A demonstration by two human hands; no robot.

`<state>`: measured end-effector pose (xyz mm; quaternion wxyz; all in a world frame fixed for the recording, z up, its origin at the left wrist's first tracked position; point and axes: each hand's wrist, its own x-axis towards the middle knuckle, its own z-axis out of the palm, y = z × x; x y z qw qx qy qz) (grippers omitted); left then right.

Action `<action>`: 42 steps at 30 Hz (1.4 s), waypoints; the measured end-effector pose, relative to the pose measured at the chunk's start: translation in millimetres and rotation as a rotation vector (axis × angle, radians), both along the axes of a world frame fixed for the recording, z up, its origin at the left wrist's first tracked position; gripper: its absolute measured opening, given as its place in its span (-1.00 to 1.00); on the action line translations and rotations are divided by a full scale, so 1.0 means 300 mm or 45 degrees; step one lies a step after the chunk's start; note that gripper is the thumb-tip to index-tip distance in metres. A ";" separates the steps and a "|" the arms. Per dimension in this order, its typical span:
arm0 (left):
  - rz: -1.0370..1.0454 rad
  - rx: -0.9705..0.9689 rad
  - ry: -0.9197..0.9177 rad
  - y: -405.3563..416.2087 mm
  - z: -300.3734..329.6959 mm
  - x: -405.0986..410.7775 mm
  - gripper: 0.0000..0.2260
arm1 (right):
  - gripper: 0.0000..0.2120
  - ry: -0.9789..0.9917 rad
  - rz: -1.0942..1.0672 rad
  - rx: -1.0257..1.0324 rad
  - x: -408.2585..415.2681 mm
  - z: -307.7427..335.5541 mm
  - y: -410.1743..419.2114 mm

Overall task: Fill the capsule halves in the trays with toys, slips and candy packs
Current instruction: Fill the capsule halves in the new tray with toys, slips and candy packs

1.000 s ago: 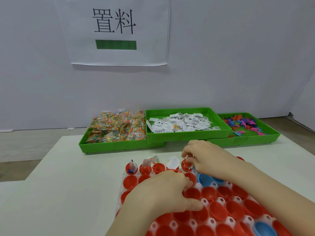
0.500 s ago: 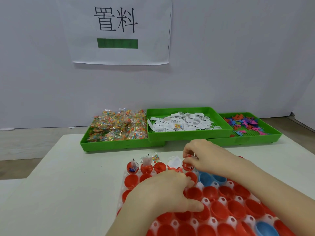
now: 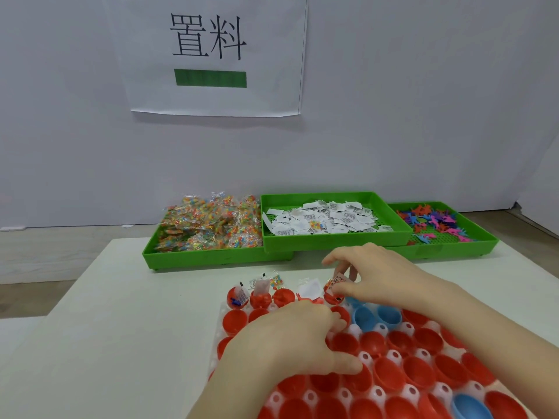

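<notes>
While pinching slip (image 3: 338, 281), right hand (image 3: 375, 273).

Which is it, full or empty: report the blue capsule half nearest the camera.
Empty: the blue capsule half shows only its bare inside.

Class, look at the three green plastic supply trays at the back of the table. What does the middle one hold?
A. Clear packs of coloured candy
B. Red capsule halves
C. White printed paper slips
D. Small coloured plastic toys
C: the middle green plastic tray holds a heap of white printed paper slips; the candy packs fill the tray to its left and the small coloured toys the tray to its right.

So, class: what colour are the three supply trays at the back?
Bright green trays, seen in the head view.
</notes>
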<state>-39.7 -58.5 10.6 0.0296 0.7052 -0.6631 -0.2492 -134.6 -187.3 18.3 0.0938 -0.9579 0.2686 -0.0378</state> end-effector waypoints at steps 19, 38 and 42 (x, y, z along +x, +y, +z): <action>0.063 -0.204 0.401 0.064 0.087 0.116 -0.73 | -0.81 -0.401 -0.026 0.109 0.097 0.066 0.012; 1.126 -0.894 1.032 0.115 -0.136 0.414 -0.90 | -0.90 0.349 0.531 -0.230 0.358 -0.044 0.023; 1.131 -0.898 1.060 0.106 -0.162 0.411 -0.90 | -0.73 0.403 0.590 -0.261 0.375 -0.061 0.023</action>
